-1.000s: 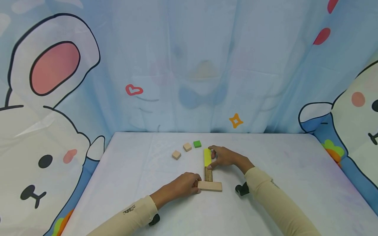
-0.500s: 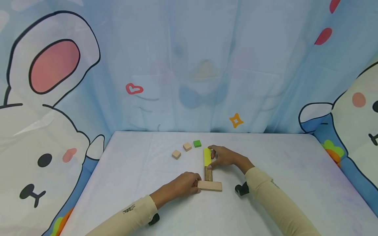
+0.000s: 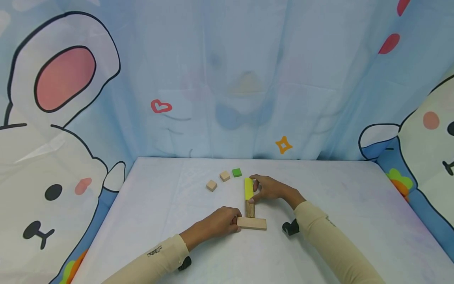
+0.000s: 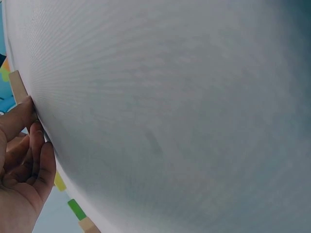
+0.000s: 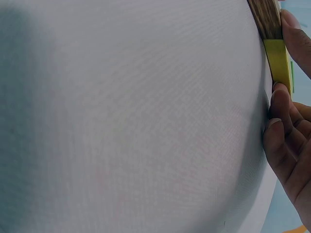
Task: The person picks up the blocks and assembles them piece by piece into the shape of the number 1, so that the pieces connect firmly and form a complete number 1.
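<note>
My left hand point(image 3: 222, 221) pinches the left end of a pale wooden block point(image 3: 252, 223), which lies crosswise on the table. A dark brown wood-grain block point(image 3: 250, 209) runs away from its far side, and a yellow block point(image 3: 249, 188) continues that line, making an upside-down T. With thumb and index finger at its two ends, my right hand point(image 3: 271, 188) grips the yellow block from the right. The right wrist view shows the yellow block point(image 5: 277, 60) end to end with the brown one point(image 5: 266, 19). In the left wrist view, fingertips partly hide the pale block point(image 4: 18, 87).
Behind and left of the T lie a green block point(image 3: 237, 172) and two pale wooden cubes, one nearer point(image 3: 211, 185) and one farther point(image 3: 225, 176). A white cloth covers the table point(image 3: 340, 236). A printed blue curtain point(image 3: 184, 79) hangs at its back edge.
</note>
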The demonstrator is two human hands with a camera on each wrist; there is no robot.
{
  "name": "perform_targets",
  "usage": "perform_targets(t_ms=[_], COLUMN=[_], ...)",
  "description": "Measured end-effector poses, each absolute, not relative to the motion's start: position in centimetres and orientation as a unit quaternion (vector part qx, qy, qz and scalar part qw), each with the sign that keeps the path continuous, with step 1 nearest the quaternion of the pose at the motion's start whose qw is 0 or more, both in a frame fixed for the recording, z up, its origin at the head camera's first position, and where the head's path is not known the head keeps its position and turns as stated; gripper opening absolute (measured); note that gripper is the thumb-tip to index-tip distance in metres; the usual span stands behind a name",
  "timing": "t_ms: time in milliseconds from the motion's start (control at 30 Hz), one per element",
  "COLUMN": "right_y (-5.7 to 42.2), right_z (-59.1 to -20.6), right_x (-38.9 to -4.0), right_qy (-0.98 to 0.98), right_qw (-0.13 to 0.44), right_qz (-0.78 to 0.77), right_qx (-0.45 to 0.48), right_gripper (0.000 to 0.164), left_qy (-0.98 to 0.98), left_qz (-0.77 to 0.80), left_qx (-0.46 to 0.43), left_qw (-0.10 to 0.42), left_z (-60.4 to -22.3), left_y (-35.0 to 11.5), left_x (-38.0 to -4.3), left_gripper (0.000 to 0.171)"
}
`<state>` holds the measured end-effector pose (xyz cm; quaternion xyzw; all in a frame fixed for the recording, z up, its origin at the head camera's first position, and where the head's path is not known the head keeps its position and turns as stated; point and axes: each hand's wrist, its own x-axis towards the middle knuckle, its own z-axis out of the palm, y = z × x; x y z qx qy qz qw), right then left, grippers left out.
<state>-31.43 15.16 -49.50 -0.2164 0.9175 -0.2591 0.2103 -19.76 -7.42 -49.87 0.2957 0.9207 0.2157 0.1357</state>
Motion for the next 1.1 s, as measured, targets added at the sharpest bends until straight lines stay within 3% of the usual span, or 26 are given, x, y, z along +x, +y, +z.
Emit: perform_targets(t_ms=[700,1100], right_y=[15.3,15.9], right_z=[-49.1,-49.1], right_x=[-31.5,-32.6], right_qy=[0.916,0.915], right_qw=[0.212,0.174], right_qz=[-0.257,-0.266], right_qx=[-0.225,-0.249], right_gripper=[0.106,0.082], left_qy=[0.917,0.915], left_qz=[0.220,0.224], left_qx=[0.307,0.308], left_qw=[0.128,0.136], left_z=[-49.9,-49.8], left_y=[-7.6,-7.6], left_x=[-19.9,-19.9], left_gripper=[0.034,0.034])
